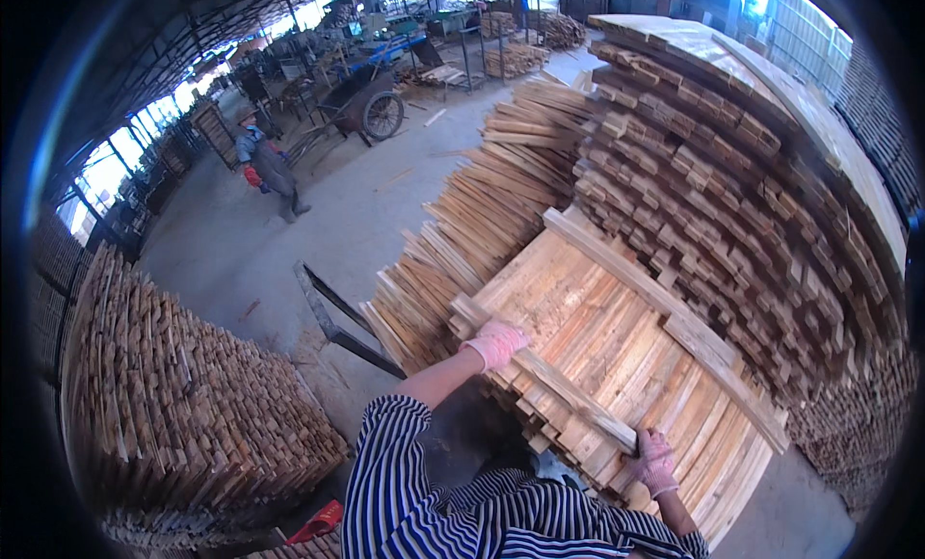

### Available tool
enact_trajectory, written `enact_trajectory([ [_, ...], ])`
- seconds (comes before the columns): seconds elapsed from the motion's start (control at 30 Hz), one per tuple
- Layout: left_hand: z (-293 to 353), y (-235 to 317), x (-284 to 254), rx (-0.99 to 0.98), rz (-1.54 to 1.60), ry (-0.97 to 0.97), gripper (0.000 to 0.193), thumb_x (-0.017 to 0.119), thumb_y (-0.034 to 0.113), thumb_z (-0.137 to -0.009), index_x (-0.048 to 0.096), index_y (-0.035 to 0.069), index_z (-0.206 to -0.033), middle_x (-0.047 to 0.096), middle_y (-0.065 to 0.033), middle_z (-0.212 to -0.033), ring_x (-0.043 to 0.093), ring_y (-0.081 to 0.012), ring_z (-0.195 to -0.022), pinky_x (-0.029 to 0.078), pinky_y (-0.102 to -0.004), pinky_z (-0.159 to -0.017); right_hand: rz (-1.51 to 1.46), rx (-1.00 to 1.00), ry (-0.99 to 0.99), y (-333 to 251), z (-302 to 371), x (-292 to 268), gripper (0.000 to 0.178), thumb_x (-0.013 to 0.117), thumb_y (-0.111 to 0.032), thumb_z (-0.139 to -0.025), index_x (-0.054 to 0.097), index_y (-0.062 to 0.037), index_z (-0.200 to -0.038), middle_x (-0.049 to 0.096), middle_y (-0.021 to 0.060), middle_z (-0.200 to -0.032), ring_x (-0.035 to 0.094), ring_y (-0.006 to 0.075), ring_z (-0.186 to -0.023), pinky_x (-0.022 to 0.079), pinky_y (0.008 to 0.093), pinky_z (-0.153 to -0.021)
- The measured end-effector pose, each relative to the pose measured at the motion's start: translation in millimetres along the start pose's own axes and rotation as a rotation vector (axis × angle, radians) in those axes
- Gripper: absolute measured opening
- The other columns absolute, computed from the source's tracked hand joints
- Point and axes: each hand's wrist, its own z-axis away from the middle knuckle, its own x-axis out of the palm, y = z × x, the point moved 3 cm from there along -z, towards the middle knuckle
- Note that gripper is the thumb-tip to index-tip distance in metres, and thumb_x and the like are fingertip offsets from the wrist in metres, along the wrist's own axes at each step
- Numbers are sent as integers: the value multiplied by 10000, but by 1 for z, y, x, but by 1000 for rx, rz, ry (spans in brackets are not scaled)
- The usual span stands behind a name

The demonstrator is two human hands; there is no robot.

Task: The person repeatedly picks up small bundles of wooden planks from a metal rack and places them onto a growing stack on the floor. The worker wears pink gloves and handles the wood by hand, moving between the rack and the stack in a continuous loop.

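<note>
A long wooden strip [568,393] lies across the near side of a stack of planks [588,318]. Close to its left end, my left hand [496,345], in a pink glove, is closed over the strip. At the other end my right hand [655,463], gloved in pink too, has its fingers curled round the strip's tip. Under the strip the planks lie side by side, running crosswise to it. Along the far side of the same stack rests another wooden strip [617,265], with a further strip [723,361] overlapping it toward the right. Both palms are hidden.
High piled lumber [713,193] rises just beyond the stack. Loose slats [501,183] lie heaped at its left, beside a black metal frame [337,318]. Another tall wood pile [183,395] stands at left. A person [265,164] walks near a wheeled cart [361,106].
</note>
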Motion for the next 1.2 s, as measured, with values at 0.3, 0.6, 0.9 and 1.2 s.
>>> enact_trajectory([
  [0.3, 15, -2, 26, -23, -29, 86, 327, 596, 161, -887, 617, 218, -1208, 685, -103, -1097, 695, -315, -988, 544, -457, -832, -35, -372, -42, -30, -26, -60, 910, 772, -583, -767, 438, -70, -1442, 565, 260, -1295, 573, 430, -1197, 507, 536, -979],
  [0.6, -2, 5, 15, -109, 92, 91, 311, 585, 79, -870, 619, 217, -1147, 668, -51, -1102, 664, -264, -1077, 304, -630, -1085, -206, -528, -79, -140, -82, -46, 686, 691, -445, -899, 464, -101, -1447, 572, 212, -1302, 581, 395, -1184, 501, 452, -993],
  [0.9, 1, -3, -2, -135, 192, -136, 442, 699, 296, -815, 598, 254, -1244, 632, -21, -1221, 534, -271, -1265, 204, -628, -1155, -450, -615, -132, -263, -111, -41, 582, 731, -322, -893, 542, -105, -1399, 631, 187, -1258, 610, 364, -1166, 495, 434, -1001],
  [1.2, 162, -131, 68, -611, 544, 343, 919, 714, 593, -802, 401, 131, -1532, 304, -203, -1610, 148, -423, -1533, 73, -575, -1245, -257, -200, 291, -291, -252, -18, 594, 745, -344, -889, 550, -95, -1392, 574, 196, -1350, 581, 373, -1226, 474, 431, -1044],
])
